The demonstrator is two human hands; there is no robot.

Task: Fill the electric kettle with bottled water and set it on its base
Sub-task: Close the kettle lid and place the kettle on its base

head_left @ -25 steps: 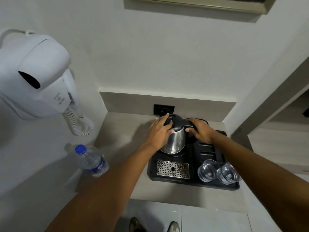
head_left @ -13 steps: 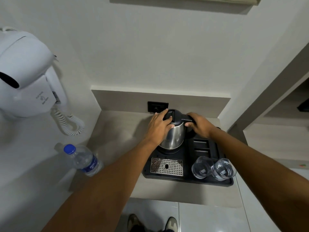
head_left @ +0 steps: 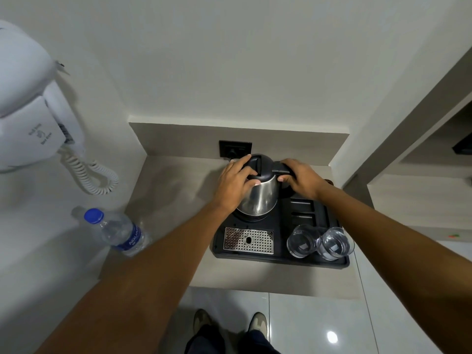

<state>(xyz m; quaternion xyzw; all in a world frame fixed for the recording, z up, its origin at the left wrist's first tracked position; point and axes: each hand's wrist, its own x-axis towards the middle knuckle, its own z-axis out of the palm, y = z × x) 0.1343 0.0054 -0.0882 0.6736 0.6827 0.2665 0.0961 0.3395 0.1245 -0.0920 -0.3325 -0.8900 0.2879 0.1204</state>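
Observation:
A steel electric kettle [head_left: 260,198] with a black lid stands on its round base at the back left of a black tray [head_left: 281,256]. My left hand [head_left: 233,183] lies over the kettle's left side and lid, fingers pressing on the lid. My right hand [head_left: 301,178] is wrapped around the black handle on the kettle's right. The lid looks closed. A clear water bottle [head_left: 120,232] with a blue cap and blue label stands on the counter at the left, untouched.
Two empty glasses [head_left: 320,242] stand at the tray's front right, next to a perforated metal drip grate [head_left: 248,240]. A wall socket [head_left: 235,148] sits behind the kettle. A white wall hair dryer [head_left: 33,118] with a coiled cord hangs at the left. Walls close in both sides.
Both hands keep their hold on the kettle; the left fingers have shifted slightly over the lid. The camera has tilted down a little.

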